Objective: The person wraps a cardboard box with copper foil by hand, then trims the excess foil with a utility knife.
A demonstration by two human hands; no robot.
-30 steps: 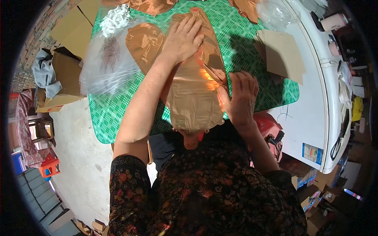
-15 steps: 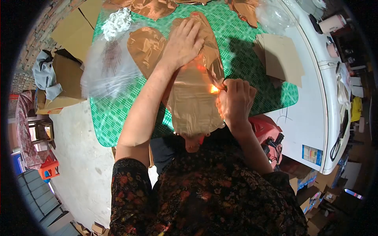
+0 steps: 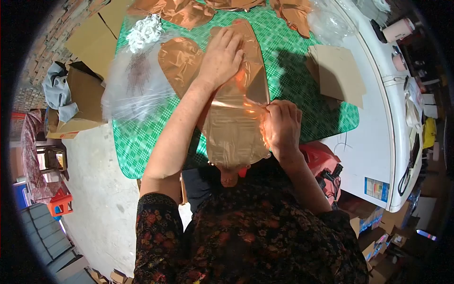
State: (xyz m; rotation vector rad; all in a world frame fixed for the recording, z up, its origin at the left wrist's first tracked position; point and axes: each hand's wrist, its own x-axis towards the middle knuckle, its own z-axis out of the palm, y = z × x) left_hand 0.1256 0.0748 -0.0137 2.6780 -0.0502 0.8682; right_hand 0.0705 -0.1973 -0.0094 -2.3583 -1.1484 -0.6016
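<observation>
A flat copper-coloured foil balloon (image 3: 236, 137) lies across the table's front part, its lower end hanging toward my body. My left hand (image 3: 223, 57) lies on its upper part, fingers stretched out and pressing on the foil. At the right edge, my right hand (image 3: 283, 127) is closed, with the balloon's edge pinched between thumb and fingers. Creases run from that pinch across the shiny foil. A rounded lobe (image 3: 179, 59) of the foil sticks out at the upper left, beside my left wrist.
More copper foil pieces (image 3: 182, 12) lie along the far edge of the green checked table (image 3: 142, 156). Clear plastic bags (image 3: 137, 90) and a bundle of white ribbon (image 3: 145, 32) sit at left. Brown cardboard sheets (image 3: 338, 75) lie at right, beside a white appliance (image 3: 364, 137). An open carton (image 3: 85, 94) stands left.
My right hand has shifted slightly left and turned, pulling a crease into the foil's right edge. The left hand stays spread on the balloon. The view has moved slightly.
</observation>
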